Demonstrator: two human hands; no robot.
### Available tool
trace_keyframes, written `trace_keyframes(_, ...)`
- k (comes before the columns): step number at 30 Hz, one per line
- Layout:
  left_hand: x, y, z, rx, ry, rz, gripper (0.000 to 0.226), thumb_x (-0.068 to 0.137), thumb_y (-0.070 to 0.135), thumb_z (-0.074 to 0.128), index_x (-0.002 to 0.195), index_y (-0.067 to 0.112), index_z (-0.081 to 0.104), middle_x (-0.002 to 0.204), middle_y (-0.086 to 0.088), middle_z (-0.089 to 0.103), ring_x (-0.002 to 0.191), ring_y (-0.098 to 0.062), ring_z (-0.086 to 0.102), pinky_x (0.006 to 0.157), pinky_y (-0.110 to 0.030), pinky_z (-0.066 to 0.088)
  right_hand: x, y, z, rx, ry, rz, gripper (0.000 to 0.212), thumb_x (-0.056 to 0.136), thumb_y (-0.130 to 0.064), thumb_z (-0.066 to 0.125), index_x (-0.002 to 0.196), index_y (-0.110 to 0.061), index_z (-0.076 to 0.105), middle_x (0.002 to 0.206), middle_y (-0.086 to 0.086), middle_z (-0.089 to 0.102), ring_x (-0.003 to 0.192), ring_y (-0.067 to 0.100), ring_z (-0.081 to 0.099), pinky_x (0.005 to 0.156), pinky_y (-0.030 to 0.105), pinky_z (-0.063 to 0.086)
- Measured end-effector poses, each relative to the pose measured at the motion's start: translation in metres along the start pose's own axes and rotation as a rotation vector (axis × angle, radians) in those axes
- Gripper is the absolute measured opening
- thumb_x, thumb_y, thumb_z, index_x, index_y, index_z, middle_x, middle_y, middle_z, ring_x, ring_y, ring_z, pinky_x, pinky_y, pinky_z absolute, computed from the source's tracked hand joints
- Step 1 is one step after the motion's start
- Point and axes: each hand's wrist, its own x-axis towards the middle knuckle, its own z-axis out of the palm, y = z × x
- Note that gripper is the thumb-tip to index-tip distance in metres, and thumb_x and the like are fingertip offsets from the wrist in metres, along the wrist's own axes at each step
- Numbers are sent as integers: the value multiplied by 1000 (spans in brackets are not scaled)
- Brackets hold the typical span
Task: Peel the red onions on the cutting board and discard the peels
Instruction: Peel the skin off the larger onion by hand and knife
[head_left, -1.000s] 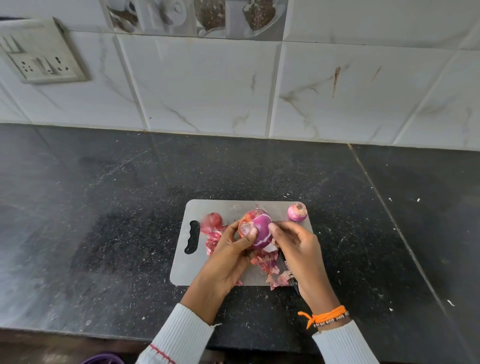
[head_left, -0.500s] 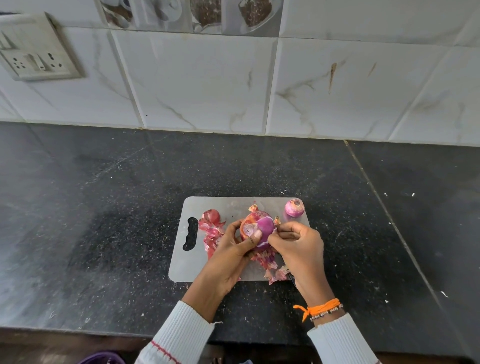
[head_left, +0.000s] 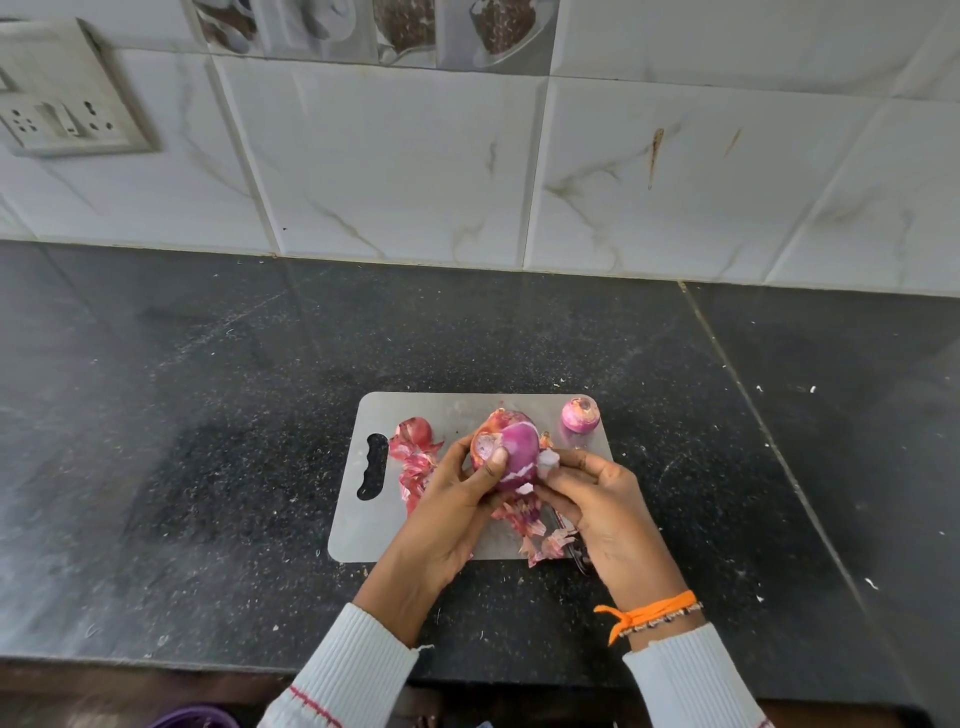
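Dark stone table (head_left: 208, 415) below a tiled wall (head_left: 395, 166), carrying a grey cutting board (head_left: 467, 410) near its front edge. Above the board's middle both hands work one red onion (head_left: 511, 454). The left hand (head_left: 452, 514) grips it, thumb across its cut end. The right hand (head_left: 608, 504) pinches a pale strip of peel (head_left: 548, 462) at the onion's right side. Compared with half a second ago, more glossy purple flesh is bared and a white torn edge now runs down the onion — the outer skin is coming away, so this onion is judged partly peeled. A peeled small onion (head_left: 580, 414) sits at the board's far right corner; another piece in red skin (head_left: 415, 431) lies at the left by the handle slot (head_left: 375, 465). Loose peels (head_left: 519, 514) lie under and beside the hands — none yet discarded. A dark tool beneath the right hand is mostly hidden.
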Motion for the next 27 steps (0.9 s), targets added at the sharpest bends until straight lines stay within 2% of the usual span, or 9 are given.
trace_keyframes(4, -1, 7, -2, -32, 8, -69, 44, 77, 19, 59, 118, 4, 54, 111, -18, 61, 99, -25, 61, 80, -30, 56, 0, 2, -4, -13, -83, -28, 13, 84, 5, 58, 92, -1, 66, 76, 11, 73, 69, 17, 71, 62, 23, 57)
trace_keyframes(6, -2, 9, -4, -42, 6, -104, 44, 75, 20, 59, 116, 5, 57, 114, -21, 59, 99, -27, 60, 79, -31, 56, 2, 8, -4, -185, -28, -80, 13, 85, 2, 60, 95, -3, 67, 82, 13, 72, 72, 19, 71, 63, 24, 58)
trace_keyframes(9, -6, 12, -4, -103, -52, -147, 44, 77, 15, 57, 119, 5, 54, 114, -24, 57, 94, -31, 65, 74, -37, 58, 10, 14, -11, -464, 125, -193, 16, 84, -2, 64, 85, -17, 69, 84, 11, 71, 75, 20, 71, 67, 32, 59)
trace_keyframes(11, -7, 13, -4, -77, -87, -145, 39, 80, 10, 55, 119, 8, 52, 115, -22, 56, 87, -32, 69, 70, -39, 59, 10, 13, -12, -553, 103, -250, 20, 81, -1, 65, 90, -19, 68, 85, 1, 71, 80, 13, 69, 73, 28, 58)
trace_keyframes(13, -8, 14, -3, 5, -77, -112, 45, 78, 4, 57, 122, 10, 49, 118, -19, 52, 85, -30, 69, 64, -36, 60, 7, 11, -8, -630, 28, -293, 29, 82, 5, 61, 102, -17, 66, 90, -8, 68, 87, 3, 65, 77, 17, 54)
trace_keyframes(16, -9, 13, -3, 111, -35, -55, 57, 68, 8, 66, 121, 14, 47, 122, -17, 53, 89, -29, 68, 61, -32, 60, 2, 7, -3, -651, -5, -400, 34, 87, 1, 56, 106, -26, 63, 100, -14, 66, 97, -1, 61, 81, 11, 49)
trace_keyframes(20, -12, 15, -3, 216, -19, 2, 50, 68, 16, 66, 117, 19, 53, 117, -11, 59, 92, -25, 67, 63, -27, 59, -3, -1, -7, -596, -122, -477, 26, 87, -14, 63, 107, -30, 63, 105, -17, 66, 100, -3, 62, 82, 13, 50)
trace_keyframes(22, -13, 15, -1, 263, -20, 13, 39, 73, 19, 64, 112, 24, 57, 112, -7, 62, 92, -22, 66, 63, -24, 58, -4, -4, -7, -604, -202, -461, 31, 83, -15, 68, 109, -30, 64, 106, -16, 67, 100, 0, 63, 82, 16, 52)
trace_keyframes(27, -16, 16, 0, 352, -20, 0, 27, 84, 15, 59, 109, 26, 59, 110, -3, 62, 89, -15, 65, 61, -17, 53, -3, -7, -16, -680, -209, -456, 34, 78, -13, 72, 108, -27, 66, 102, -9, 70, 93, 3, 67, 78, 20, 55)
